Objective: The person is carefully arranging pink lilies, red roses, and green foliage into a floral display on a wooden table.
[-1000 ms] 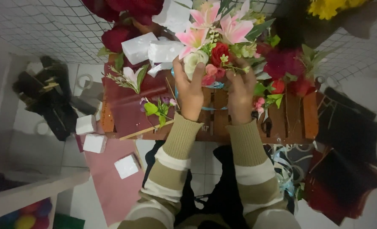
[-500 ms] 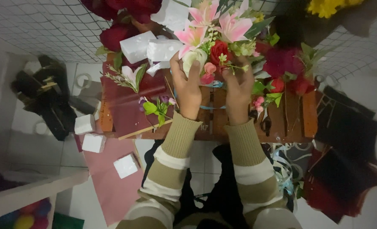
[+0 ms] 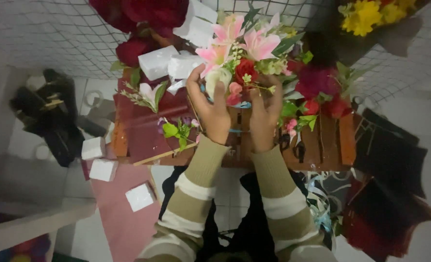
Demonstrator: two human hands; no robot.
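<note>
Both hands [image 3: 214,110] [image 3: 265,112] still on flower arrangement [image 3: 244,63], left fingers [image 3: 194,80] higher.

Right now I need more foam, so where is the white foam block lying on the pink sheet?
In the head view, the white foam block lies lower left on the pink sheet, left of the left hand's striped sleeve.

No packages, labels, signs or screens can be made out in this view. The white blocks are plain and unmarked, with no wrapper or print on them, and nothing on the desk or the floor around it carries a tag, a sticker or a display of any kind.
</note>
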